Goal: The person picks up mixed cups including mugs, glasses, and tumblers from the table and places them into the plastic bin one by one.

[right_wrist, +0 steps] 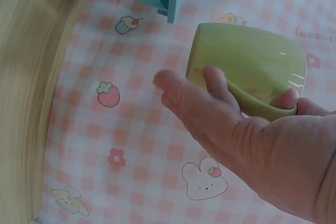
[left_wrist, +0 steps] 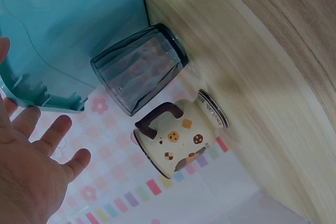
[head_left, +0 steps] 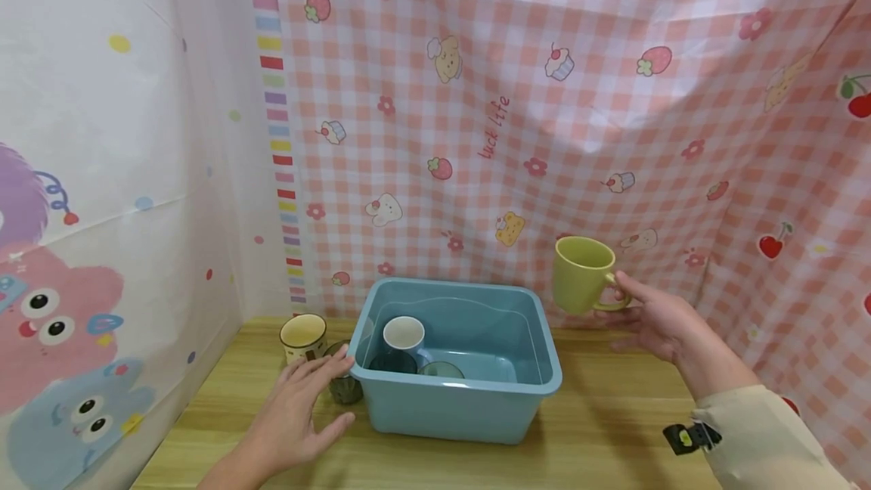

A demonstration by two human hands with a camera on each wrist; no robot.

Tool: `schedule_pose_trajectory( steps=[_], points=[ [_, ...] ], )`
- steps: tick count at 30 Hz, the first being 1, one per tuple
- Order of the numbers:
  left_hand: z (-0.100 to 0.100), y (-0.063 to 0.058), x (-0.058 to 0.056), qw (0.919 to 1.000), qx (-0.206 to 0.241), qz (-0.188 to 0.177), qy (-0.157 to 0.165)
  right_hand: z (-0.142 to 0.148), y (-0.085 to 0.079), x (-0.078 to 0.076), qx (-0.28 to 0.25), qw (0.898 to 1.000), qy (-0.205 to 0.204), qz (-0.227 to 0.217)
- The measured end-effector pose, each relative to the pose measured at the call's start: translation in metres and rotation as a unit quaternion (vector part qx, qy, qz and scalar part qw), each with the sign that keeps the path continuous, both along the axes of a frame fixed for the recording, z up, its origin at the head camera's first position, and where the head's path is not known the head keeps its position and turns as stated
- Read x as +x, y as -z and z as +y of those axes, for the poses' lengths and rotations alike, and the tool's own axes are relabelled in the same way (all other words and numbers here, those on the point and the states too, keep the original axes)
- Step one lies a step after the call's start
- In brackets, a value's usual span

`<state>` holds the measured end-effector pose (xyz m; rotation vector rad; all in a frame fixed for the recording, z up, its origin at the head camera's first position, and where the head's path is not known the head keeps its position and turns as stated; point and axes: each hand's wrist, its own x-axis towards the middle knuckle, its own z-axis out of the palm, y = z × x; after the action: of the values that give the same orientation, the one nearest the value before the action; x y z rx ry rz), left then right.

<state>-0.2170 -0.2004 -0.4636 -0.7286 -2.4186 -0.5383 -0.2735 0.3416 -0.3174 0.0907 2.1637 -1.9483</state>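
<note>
A yellow-green mug (head_left: 578, 278) hangs in the air right of the blue basin (head_left: 456, 407), gripped by its handle in my right hand (head_left: 656, 324). In the right wrist view the mug (right_wrist: 249, 64) shows its smooth side, with fingers around the handle. My left hand (head_left: 292, 407) is spread, its fingertips at the basin's left rim. Inside the basin are a white-rimmed mug (head_left: 404, 333), a dark glass (head_left: 393, 364) and a greenish glass (head_left: 441, 370). Left of the basin stand a dark ribbed glass (left_wrist: 139, 69) and a cream mug (left_wrist: 178, 137) with cookie pictures and a brown handle.
Everything stands on a wooden table (head_left: 612, 422). A pink checked cloth (head_left: 510, 97) hangs close behind the basin and continues along the right side. On the left hangs a white cloth (head_left: 170, 248) with cartoon figures. A black strap (head_left: 690, 437) sits on the right sleeve.
</note>
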Motion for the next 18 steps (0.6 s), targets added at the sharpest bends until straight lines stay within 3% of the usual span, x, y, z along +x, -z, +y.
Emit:
schedule_pose_trajectory(
  steps=[6, 18],
  points=[
    [0.001, -0.001, -0.001, 1.0000, 0.003, -0.009, -0.002, -0.007, -0.002, -0.003, 0.023, 1.000, 0.005, 0.007],
    [0.000, -0.001, 0.000, 1.0000, -0.002, -0.008, -0.001, -0.018, -0.008, -0.006, 0.005, 1.000, -0.003, 0.002]
  ],
)
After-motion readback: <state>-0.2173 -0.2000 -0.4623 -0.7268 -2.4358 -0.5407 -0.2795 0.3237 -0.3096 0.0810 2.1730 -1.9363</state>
